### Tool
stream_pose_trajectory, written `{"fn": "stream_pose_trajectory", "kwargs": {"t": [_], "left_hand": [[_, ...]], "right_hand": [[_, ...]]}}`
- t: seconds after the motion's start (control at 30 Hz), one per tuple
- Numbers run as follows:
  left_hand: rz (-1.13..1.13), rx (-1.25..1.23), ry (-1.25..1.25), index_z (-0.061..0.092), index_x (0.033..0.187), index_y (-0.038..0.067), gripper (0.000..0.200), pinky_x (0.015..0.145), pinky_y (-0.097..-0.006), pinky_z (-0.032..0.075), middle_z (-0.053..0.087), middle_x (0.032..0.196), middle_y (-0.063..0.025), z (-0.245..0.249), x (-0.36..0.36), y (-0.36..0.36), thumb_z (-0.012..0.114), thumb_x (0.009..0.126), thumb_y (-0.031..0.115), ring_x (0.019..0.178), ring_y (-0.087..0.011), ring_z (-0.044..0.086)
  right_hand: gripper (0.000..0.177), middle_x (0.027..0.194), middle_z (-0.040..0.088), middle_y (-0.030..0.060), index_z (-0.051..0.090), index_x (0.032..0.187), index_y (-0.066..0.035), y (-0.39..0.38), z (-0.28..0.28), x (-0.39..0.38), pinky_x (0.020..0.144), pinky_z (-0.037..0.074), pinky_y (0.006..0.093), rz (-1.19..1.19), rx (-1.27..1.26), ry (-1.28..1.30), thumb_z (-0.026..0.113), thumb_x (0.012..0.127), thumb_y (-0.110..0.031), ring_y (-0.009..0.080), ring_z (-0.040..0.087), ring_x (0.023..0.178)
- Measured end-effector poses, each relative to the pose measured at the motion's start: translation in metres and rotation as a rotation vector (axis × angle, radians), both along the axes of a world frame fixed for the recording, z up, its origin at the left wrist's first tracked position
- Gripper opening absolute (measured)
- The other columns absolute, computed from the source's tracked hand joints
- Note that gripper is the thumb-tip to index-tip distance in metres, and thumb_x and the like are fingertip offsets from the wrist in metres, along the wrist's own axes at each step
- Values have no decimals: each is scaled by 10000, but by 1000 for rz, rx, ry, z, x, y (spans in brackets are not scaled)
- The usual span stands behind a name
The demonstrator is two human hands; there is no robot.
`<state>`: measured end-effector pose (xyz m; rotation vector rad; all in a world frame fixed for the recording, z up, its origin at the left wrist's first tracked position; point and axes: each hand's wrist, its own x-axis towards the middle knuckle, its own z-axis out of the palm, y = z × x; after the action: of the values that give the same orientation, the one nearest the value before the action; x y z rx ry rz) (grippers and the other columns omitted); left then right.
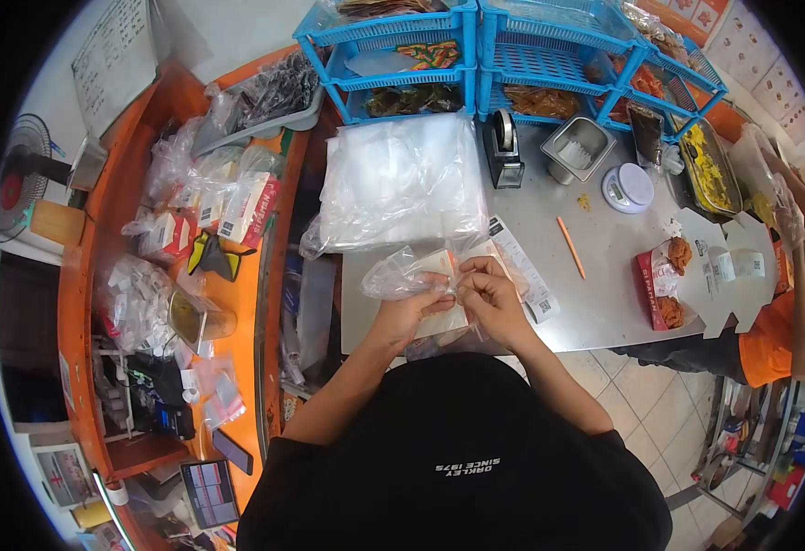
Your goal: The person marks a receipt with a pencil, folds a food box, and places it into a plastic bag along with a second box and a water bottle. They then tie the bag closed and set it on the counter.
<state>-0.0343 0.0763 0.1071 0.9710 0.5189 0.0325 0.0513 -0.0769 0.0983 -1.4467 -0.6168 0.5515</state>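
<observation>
Both hands meet at the steel table's near edge over a clear plastic bag. My left hand is closed, thumb and fingers pinching the gathered bag. My right hand is closed too, its fingertips pinching the same plastic close to the left fingers. A pale, box-like thing with an orange edge shows behind and under the hands; the plastic and fingers partly hide it. Just right of my right hand lies a printed paper slip. Beyond the hands rests a stack of clear plastic bags.
Blue tiered racks line the back. A tape dispenser, steel container, white scale and orange pencil stand or lie rightward. An open box of fried chicken sits near a co-worker's orange garment. An orange shelf is left.
</observation>
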Motion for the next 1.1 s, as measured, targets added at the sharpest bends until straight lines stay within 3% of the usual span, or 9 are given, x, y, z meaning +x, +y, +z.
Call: {"fn": "stream_pose_trajectory", "kwargs": {"t": [0.3,0.4,0.47,0.6,0.67,0.77,0.93,1.0,1.1], "left_hand": [[-87,332,-126,613,1018,-32,140,801,-300,561,632,1000,-81,-2,-4,-5,531,910,2,885,-175,644],[-107,367,-136,609,1023,-41,148,797,-327,560,630,1010,-113,-5,-5,-3,546,894,-7,887,-201,648],[-120,412,-97,612,1022,-45,149,782,-318,559,642,967,-115,-7,-5,-1,545,899,5,852,-194,649],[-118,424,-66,617,1005,-43,141,751,-312,558,650,917,-118,-5,-2,-1,565,899,34,819,-195,653],[-24,336,-3,622,983,-43,141,722,-304,554,655,894,-118,1,-1,2,595,887,58,779,-198,657],[-17,341,-56,633,985,-37,132,650,-278,562,652,893,-105,-3,0,18,604,868,17,731,-192,660],[22,517,-75,640,974,-26,134,611,-272,549,652,884,-97,3,2,55,622,851,24,716,-173,648],[168,562,-84,640,966,-24,129,617,-275,548,651,870,-97,16,3,69,621,849,25,711,-168,647],[0,506,-2,592,1031,-36,206,672,-293,559,639,942,-125,28,1,80,611,839,38,748,-194,655]], "right_hand": [[86,1173,466,114,621,875,-42,3,22,-2,678,442,229,-89,-43,36,660,808,-5,139,520,904],[97,1198,459,97,615,874,-75,2,16,-1,721,434,245,-139,-51,-135,645,816,-3,152,495,942],[113,1218,417,71,598,895,-53,2,13,1,691,393,192,-113,-145,-491,642,816,15,70,479,780],[79,1131,457,50,545,926,-51,1,13,-1,719,392,203,-49,-159,-605,578,877,3,74,478,793],[30,952,483,15,484,942,-55,0,17,-2,703,380,204,119,110,123,493,944,-27,70,458,766],[81,772,419,-17,468,925,-48,9,4,-19,670,356,201,32,178,368,421,963,5,65,389,703],[69,757,439,-24,468,924,-62,7,-8,-23,630,341,193,63,360,463,436,964,-15,50,403,685],[43,747,484,-30,489,919,-67,-8,-2,-11,611,370,217,90,172,429,482,928,-26,64,457,664],[55,838,591,68,520,922,-36,-22,-51,51,717,448,287,-367,-59,22,558,894,-64,146,554,789]]}}
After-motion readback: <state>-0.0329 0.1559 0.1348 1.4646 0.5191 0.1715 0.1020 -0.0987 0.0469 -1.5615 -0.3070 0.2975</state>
